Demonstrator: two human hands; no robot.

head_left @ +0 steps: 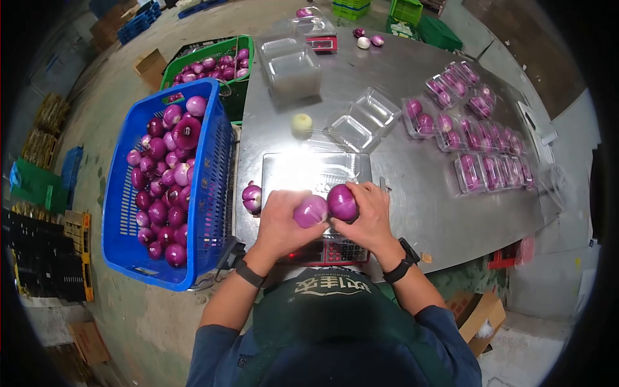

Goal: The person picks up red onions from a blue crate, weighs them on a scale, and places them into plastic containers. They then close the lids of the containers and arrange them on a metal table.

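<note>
My left hand (280,222) is closed around a pale purple onion (311,211). My right hand (371,216) grips a darker purple onion (342,202), held side by side with the first. Both onions are above a digital scale (346,252) with a red keypad panel. A clear plastic container (335,169) appears to lie on its shiny weighing plate, partly lost in glare. Left of the scale rests a purple-and-white onion (252,197). Beyond the scale are a pale peeled onion (302,124) and an opened clear clamshell box (365,120).
A blue crate (202,187) full of purple onions stands left of the metal table (425,226), with a green crate (169,72) of onions behind. Stacked clear boxes (291,72) sit farther back. Several filled onion packs (480,135) occupy the right side. A second scale (322,43) is at the far edge.
</note>
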